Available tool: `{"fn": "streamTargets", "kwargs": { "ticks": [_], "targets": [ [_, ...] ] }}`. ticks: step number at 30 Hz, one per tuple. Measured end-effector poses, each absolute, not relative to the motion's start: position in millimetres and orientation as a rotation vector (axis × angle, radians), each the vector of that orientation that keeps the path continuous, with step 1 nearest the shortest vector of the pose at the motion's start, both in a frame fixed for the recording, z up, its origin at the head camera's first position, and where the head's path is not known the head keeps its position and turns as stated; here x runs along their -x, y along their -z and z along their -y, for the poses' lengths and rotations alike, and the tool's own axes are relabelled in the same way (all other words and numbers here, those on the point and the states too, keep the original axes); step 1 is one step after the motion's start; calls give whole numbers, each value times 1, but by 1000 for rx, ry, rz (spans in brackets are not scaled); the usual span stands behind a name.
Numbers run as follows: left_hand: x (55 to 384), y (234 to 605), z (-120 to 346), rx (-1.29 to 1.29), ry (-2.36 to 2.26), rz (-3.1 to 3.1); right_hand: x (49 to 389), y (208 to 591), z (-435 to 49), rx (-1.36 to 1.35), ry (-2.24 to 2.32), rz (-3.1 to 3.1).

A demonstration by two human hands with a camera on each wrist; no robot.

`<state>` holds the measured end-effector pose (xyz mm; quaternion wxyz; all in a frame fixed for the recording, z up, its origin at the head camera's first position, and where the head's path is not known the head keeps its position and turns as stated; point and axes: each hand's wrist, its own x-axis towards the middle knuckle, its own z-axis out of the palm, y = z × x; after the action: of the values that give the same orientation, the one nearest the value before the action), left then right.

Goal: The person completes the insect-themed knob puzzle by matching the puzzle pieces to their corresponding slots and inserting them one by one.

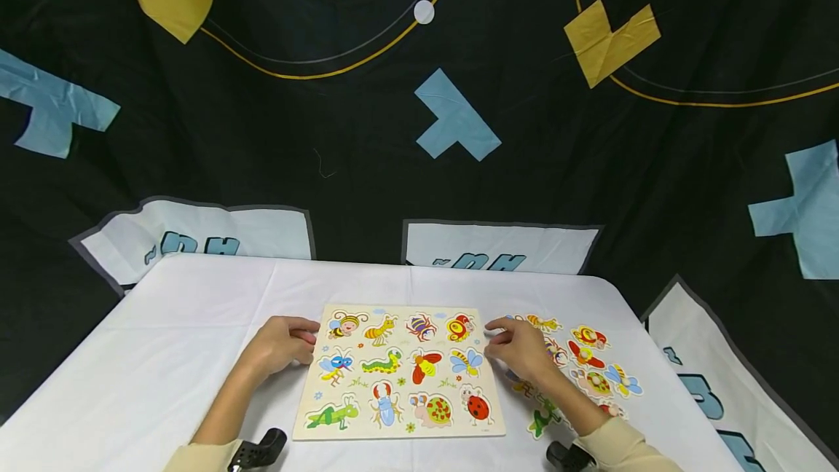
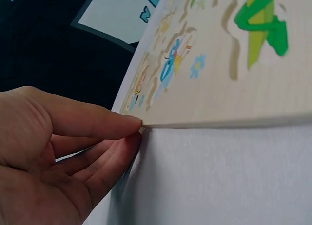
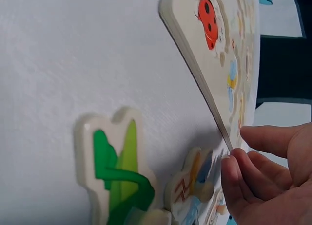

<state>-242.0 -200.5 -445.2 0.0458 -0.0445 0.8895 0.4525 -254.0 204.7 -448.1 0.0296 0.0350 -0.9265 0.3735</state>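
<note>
A flat wooden insect puzzle board (image 1: 405, 384) with printed bugs lies on the white table. At its left edge, my left hand (image 1: 280, 344) pinches the rim, thumb and fingertips meeting there in the left wrist view. Opposite it, my right hand (image 1: 521, 348) holds the right edge. The right wrist view has that thumb (image 3: 265, 139) over the rim and the fingertips against the side. Loose puzzle pieces (image 1: 590, 339) spread around and beyond the right hand, some partly hidden by it. A green grasshopper-like piece (image 3: 119, 171) shows large in the right wrist view.
The white tablecloth (image 1: 190, 312) covers the table, which ends at a black backdrop (image 1: 367, 144) with blue and gold patches. Black wrist straps (image 1: 257, 450) sit near the sleeves at the bottom of the head view.
</note>
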Motion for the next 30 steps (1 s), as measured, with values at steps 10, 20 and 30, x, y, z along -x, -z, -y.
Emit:
{"fn": "streamTargets", "kwargs": {
  "ticks": [10,20,30],
  "targets": [
    [241,447,198,183,-1392,-2722,267,440,-219,-27,-1163,2823],
    [239,447,198,189,-1397,-2712,281,437,-235,101,-1191,2789],
    [240,447,198,180,-1405,-2705,288,444,-245,199,-1204,2813]
  ]
}}
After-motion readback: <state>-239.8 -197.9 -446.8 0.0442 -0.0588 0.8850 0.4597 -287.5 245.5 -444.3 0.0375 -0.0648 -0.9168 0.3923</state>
